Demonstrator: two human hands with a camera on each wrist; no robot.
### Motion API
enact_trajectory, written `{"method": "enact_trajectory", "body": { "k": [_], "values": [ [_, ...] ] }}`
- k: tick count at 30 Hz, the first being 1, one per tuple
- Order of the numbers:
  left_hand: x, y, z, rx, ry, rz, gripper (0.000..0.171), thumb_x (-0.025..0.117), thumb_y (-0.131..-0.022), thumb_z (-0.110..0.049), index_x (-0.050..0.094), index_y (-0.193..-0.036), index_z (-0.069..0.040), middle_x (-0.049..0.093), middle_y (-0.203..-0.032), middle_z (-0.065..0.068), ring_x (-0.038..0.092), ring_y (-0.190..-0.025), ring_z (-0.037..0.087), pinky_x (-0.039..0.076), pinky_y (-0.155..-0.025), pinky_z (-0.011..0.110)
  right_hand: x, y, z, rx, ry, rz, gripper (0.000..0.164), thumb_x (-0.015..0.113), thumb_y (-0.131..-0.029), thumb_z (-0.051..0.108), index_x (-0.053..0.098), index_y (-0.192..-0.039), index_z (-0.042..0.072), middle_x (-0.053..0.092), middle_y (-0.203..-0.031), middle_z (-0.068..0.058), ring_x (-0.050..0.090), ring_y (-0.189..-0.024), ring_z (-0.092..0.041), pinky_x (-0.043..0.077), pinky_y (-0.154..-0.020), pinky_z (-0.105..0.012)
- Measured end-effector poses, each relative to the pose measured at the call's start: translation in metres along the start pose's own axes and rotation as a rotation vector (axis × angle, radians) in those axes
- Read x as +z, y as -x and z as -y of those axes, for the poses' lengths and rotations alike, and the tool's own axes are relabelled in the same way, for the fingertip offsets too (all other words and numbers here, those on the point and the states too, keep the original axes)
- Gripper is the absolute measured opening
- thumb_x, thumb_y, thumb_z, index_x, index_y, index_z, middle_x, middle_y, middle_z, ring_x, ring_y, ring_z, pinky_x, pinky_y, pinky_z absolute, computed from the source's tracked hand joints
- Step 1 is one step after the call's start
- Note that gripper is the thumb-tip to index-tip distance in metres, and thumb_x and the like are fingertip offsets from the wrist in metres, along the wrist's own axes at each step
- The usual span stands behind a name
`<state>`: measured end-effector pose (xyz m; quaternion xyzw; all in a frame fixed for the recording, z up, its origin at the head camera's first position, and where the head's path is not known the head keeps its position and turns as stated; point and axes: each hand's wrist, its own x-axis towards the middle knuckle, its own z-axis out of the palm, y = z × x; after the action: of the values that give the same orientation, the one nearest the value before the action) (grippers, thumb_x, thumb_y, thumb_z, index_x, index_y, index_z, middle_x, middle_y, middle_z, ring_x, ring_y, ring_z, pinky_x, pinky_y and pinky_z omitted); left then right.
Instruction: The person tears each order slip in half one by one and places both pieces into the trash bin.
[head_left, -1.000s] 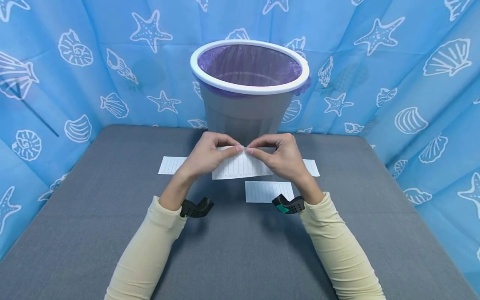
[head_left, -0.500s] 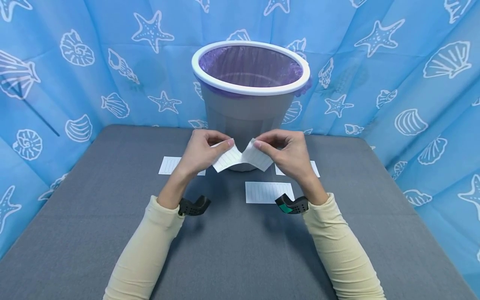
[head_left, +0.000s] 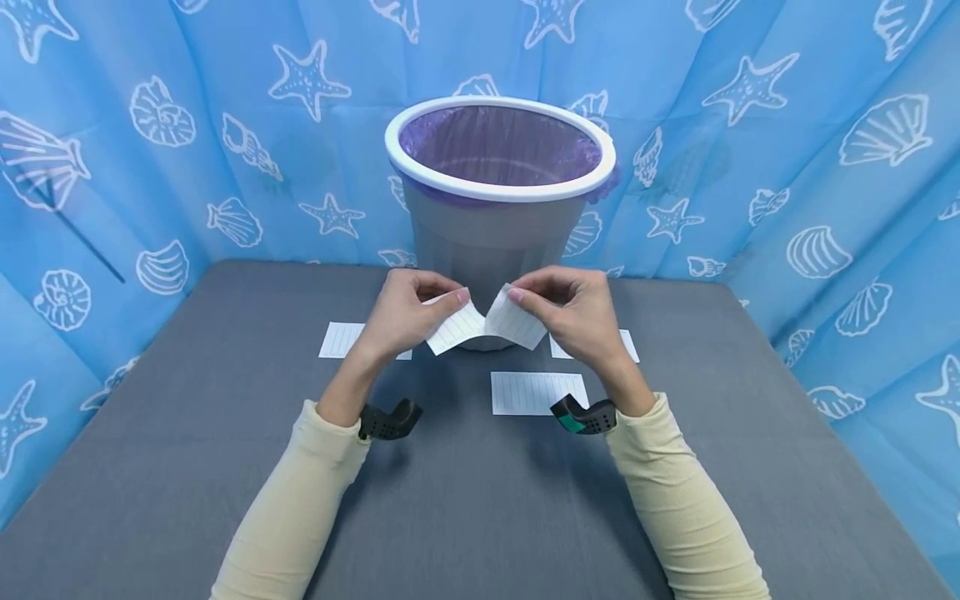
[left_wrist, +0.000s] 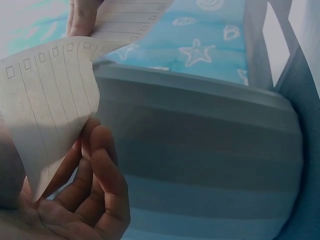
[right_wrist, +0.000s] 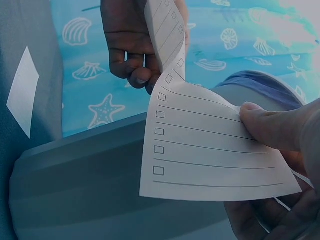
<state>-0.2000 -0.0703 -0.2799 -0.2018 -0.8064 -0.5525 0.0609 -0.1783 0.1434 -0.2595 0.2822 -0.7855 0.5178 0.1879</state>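
Note:
A lined white paper slip with small checkbox squares [head_left: 516, 323] hangs between both hands, torn from its top edge down to a narrow strip near the lower edge. The left hand [head_left: 408, 310] pinches the left half by the tear, thumb in front. On the other side, the right hand [head_left: 572, 315] pinches the right half between thumb and fingers. The right wrist view shows the paper [right_wrist: 210, 145] twisted where the two halves still join. Behind the hands stands a grey bin [head_left: 487, 242] with a white rim and purple liner.
Three more lined slips lie on the grey table [head_left: 480, 500]: a left slip [head_left: 341, 340], a front slip [head_left: 528, 393] and a right slip [head_left: 628, 345], the outer two partly covered by the hands. A blue seashell curtain [head_left: 300, 167] hangs behind.
The hands have moved apart and the slip, whole-looking a second ago, has split from the top into two spread halves. Over the last half second the hands barely moved; the view tilted slightly.

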Motion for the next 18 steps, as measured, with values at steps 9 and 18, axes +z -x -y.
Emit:
{"method": "enact_trajectory", "body": {
  "k": [9,18],
  "values": [
    [0.002,-0.003,0.021,0.032,0.013,0.002,0.019,0.068,-0.087,-0.022,0.073,-0.093,-0.004,0.068,-0.088,0.007,0.063,-0.076,0.019,0.05,-0.061,0.033,0.001,0.002,-0.001,0.01,-0.018,0.01,0.007,0.069,-0.082,-0.003,0.069,-0.086,-0.008,0.068,-0.08,-0.017,0.062,-0.066,-0.033,0.049,-0.058,-0.023],
    [-0.001,-0.005,0.019,0.039,0.018,-0.005,0.017,0.068,-0.087,-0.02,0.073,-0.092,-0.005,0.068,-0.087,0.006,0.063,-0.074,0.018,0.05,-0.058,0.033,0.0,0.0,0.002,0.004,-0.005,0.005,0.008,0.07,-0.081,-0.001,0.07,-0.086,-0.007,0.068,-0.08,-0.017,0.062,-0.065,-0.032,0.049,-0.057,-0.023]
  ]
}}
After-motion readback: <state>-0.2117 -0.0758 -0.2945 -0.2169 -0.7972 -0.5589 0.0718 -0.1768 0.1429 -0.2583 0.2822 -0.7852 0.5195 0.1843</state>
